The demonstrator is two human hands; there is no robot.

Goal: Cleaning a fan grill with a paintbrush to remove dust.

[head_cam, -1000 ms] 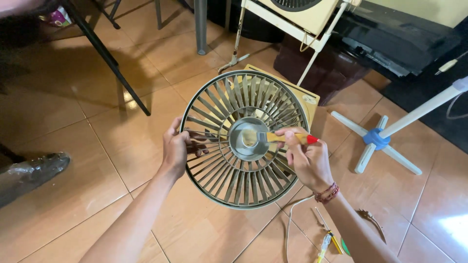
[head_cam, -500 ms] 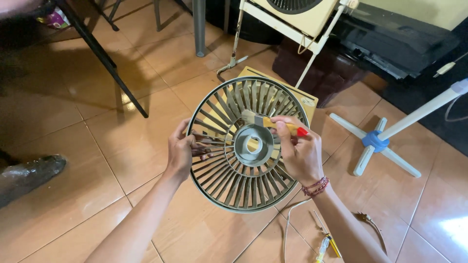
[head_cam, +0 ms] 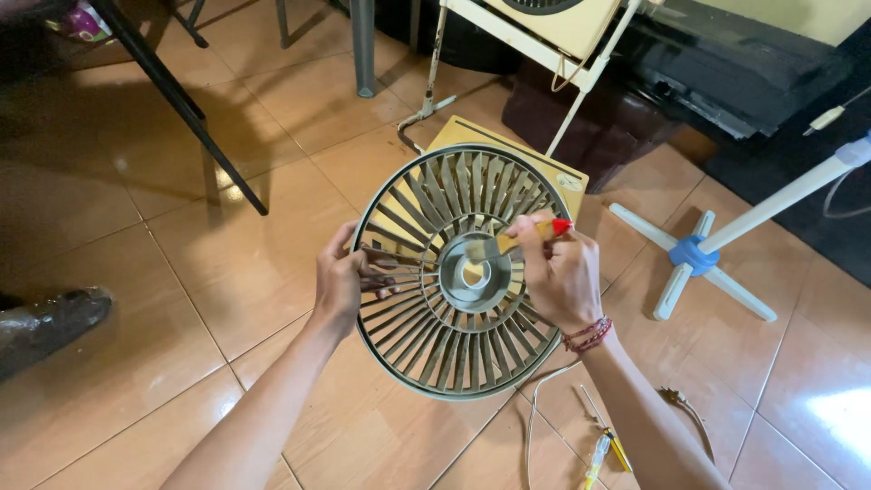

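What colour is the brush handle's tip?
Red, on the brush in the right hand; head view.

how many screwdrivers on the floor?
1: a yellow-handled screwdriver lies on the tan floor tiles at the bottom edge, beside the person's right forearm. The forearm may hide others.

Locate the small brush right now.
In the head view, the brush is in the right hand, bristles near the hub of the fan grille.
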